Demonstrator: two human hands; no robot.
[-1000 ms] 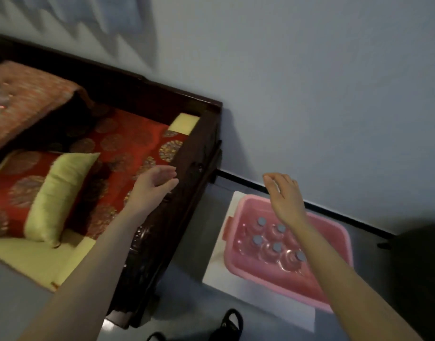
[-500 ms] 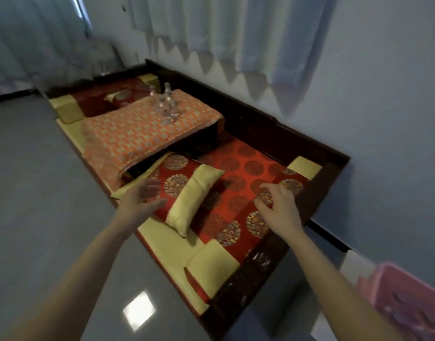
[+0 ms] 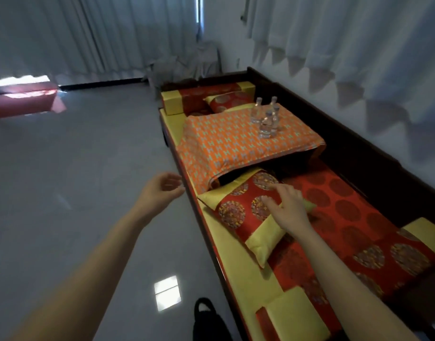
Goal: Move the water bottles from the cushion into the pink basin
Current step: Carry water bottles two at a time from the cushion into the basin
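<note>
Home: cushioned daybed (image 3: pixel 374 168) (curtains (image 3: pixel 113 33) behind)

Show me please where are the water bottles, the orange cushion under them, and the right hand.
water bottles (image 3: pixel 265 127), head view, body of the front bottle.
orange cushion (image 3: pixel 226 146), head view, bare top left of the bottles.
right hand (image 3: pixel 289 211), head view, back of the hand.

The dark wooden daybed (image 3: pixel 359 153) carries a red-and-yellow mat (image 3: pixel 347 217). At mid-length sits a raised orange patterned cushion (image 3: pixel 226 146), with clear water bottles (image 3: pixel 267 119) clustered near its far right corner. One pillow (image 3: pixel 241 207) lies at its near edge, another (image 3: pixel 226 102) at its far edge.
</note>
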